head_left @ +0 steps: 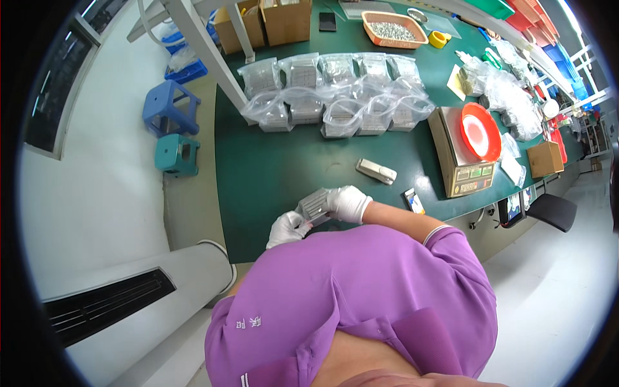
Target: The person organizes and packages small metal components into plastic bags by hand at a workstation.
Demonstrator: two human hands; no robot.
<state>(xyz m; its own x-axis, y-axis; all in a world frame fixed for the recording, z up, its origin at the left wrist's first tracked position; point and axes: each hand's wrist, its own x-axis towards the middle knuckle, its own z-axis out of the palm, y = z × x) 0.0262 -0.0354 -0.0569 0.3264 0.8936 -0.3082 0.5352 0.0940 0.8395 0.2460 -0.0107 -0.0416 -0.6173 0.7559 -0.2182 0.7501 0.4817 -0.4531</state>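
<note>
My left hand [287, 229], in a white glove, grips the near left end of a grey ridged block [313, 205] close to the table's front edge. My right hand [349, 204], also gloved, is closed on the block's right side. Whether the block is one piece or a bundle of grey strips, I cannot tell. Beyond my hands lies a light-coloured stapler [376, 171]. Farther back, clear plastic bags [340, 119] with similar grey blocks stand in two rows, the nearer bags' loose tops puffed up.
At the right stands a weighing scale [469, 179] with a red dish [481, 133] on it. A small printed packet [414, 201] lies near the front edge. Behind the bags are an orange basket [394, 29] of small metal parts, yellow tape [440, 39] and a phone [327, 22]. Stools [171, 108] stand left.
</note>
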